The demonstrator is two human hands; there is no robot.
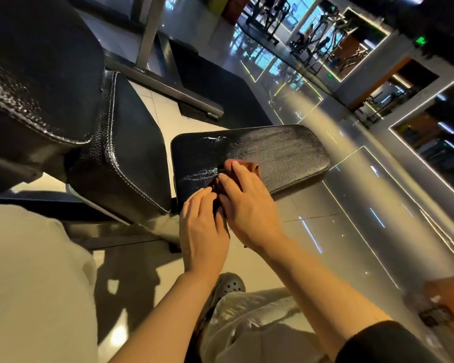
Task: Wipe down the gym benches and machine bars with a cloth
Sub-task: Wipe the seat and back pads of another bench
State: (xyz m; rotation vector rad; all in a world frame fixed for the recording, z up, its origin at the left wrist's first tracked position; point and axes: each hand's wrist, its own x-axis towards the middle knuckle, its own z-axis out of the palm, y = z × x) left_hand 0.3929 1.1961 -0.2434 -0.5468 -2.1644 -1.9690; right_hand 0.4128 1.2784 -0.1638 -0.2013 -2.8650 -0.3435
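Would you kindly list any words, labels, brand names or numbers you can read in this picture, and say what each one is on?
No text can be read.
Green lit signs on the far wall: too small and blurred to read.
Black bench pad, dark cloth and both hands: no label in view.

There is just one camera, up on the person's head. It looks down and forward, tipped sideways, very close to the two hands and the black bench pad (pixel 278 150), with shiny floor (pixel 351 231) beyond.
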